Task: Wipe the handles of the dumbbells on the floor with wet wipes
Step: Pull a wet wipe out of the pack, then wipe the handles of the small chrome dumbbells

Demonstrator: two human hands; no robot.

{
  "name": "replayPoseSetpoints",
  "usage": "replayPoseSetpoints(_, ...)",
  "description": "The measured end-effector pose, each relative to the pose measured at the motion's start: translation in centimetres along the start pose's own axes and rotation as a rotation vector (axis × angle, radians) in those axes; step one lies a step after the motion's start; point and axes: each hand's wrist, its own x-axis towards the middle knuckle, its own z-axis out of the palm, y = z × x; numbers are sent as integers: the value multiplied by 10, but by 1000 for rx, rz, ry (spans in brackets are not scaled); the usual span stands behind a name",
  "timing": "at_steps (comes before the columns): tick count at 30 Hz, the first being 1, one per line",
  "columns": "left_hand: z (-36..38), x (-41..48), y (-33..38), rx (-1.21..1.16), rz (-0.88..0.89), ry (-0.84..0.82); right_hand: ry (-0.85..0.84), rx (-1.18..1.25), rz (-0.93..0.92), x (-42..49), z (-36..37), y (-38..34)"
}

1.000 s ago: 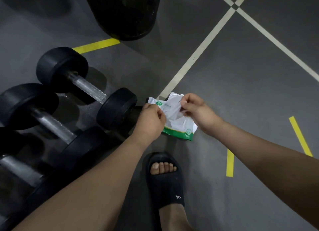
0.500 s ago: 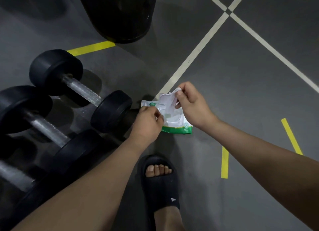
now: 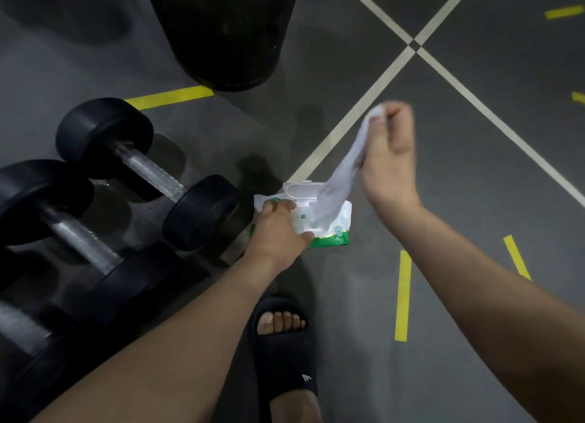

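**White wipe (image 3: 343, 166) part-drawn from pack: extraction incomplete**

Wipe runs taut from the pack (image 3: 334, 232) opening up to the right hand (image 3: 389, 166), which pinches its top end; that hand is blurred. Pack lies on the floor (image 3: 474, 201), lid (image 3: 304, 190) flipped open, just beside the end weight of the nearest of the dumbbells (image 3: 148, 172). Left hand (image 3: 278, 229) grips the pack, fingers and thumb clamped round its edges, pinning it down. Dumbbell handles not yet wiped.

Recommendation: keep the pack pinned, pull steadily up and away, and watch for a second sheet trailing out. Shut the lid before wiping.

right hand (image 3: 387, 166) raised | wipe (image 3: 343, 172) drawn from pack (image 3: 329, 223) | lid open
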Motion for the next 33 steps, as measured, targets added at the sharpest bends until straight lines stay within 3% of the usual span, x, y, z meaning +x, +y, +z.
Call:
replayPoseSetpoints(3,-7,-3,1,-106,-18,-48,50,80,49,22,-6,-17)
replayPoseSetpoints(9,-69,-45,14,-700,119,-191,-298,251,398,-12,38,-20)
replayPoseSetpoints(11,-93,-62,15,-629,127,-132,-383,299,439,-23,54,-37)
replayPoseSetpoints(13,-118,-78,6,-486,111,38,-491,347,438,-31,70,-62)
replayPoseSetpoints(16,-163,-106,-14,-543,51,235,-672,214,235,-44,94,-103)
replayPoseSetpoints(23,-283,-194,-81,-887,-162,360,-1166,-136,-296,-105,176,-199)
replayPoseSetpoints(28,-349,-270,-141,-1234,-215,450,-1235,-247,-613,-168,255,-275)
replayPoseSetpoints(30,-365,-301,-170,-1258,-255,511,-1300,-245,-673,-196,286,-299)
replayPoseSetpoints(33,-379,-348,-219,-1095,-415,663,-1427,-358,-746,-237,328,-323)
